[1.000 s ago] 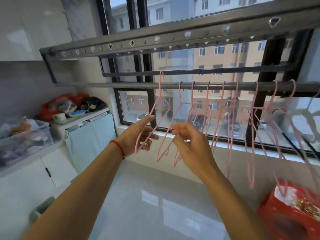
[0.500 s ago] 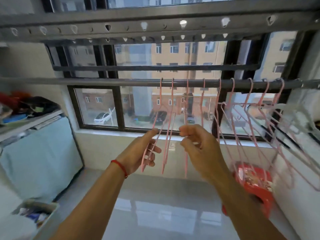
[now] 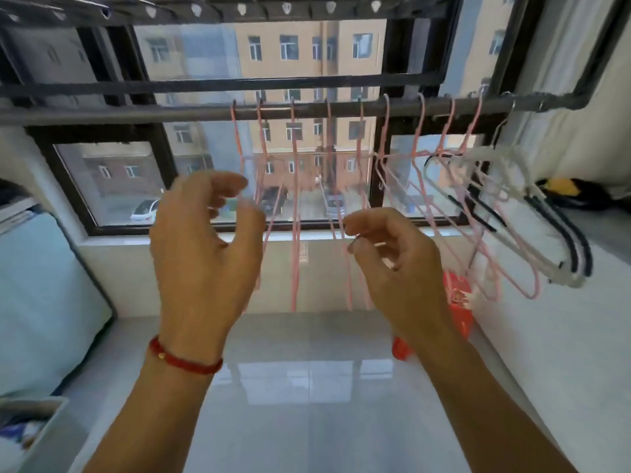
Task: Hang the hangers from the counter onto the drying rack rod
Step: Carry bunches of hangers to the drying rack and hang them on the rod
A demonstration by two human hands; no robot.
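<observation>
Window glass fills the far side, with apartment blocks and parked cars seen through it, and the drying rack rod point(image 3: 307, 112) is run straight across in front of the panes. Pretty much everything looks hung already: around nine pink hangers point(image 3: 294, 213) can be counted hooked on the rod, spaced from the middle out to the right, and a couple of white hangers with dark trim point(image 3: 532, 233) are hooked at the far right end, tilted out toward the right wall.

Both hands are raised near the hanging row. The left hand point(image 3: 201, 254) is held with fingers loosely curved and spread, nothing gripped as far as can be seen, just in front of the leftmost pink hangers. The right hand point(image 3: 392, 257) is curled with thumb and forefinger brought close together among the middle hangers; whether a wire is actually pinched can't be told, it's too blurry there.

A red container point(image 3: 457, 302) is partly hidden behind the right wrist, near the right wall. Below, the pale glossy counter point(image 3: 300, 387) is seen with no hangers lying on the visible part, so the job is judged basically finished, maybe just spacing being tidied. Anything outside the shot can't be ruled out though.
</observation>
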